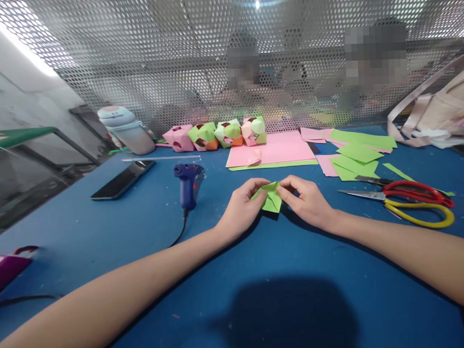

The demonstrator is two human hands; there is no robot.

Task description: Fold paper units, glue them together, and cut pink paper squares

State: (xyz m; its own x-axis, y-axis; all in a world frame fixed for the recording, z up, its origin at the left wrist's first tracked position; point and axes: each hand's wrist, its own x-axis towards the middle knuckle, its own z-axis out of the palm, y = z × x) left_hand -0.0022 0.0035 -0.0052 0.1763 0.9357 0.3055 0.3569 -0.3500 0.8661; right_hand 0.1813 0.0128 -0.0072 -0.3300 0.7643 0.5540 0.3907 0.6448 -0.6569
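A small folded green paper (271, 199) is held just above the blue table (206, 296), near the middle of the view. My left hand (244, 206) pinches its left side between thumb and fingers. On the opposite side, my right hand (307, 199) grips the upper right edge with thumb and fingertips. The paper shows creases and a pointed flap, and its lower corner hangs free between my hands. Part of the paper is hidden behind my left thumb.
A blue glue gun (187, 185) stands left of my hands, near a phone (123, 181) and a bottle (127, 131). Folded paper shapes (202, 136) line the back beside pink sheets (280, 148). Scissors (419, 210) and green paper pieces (355, 167) lie right.
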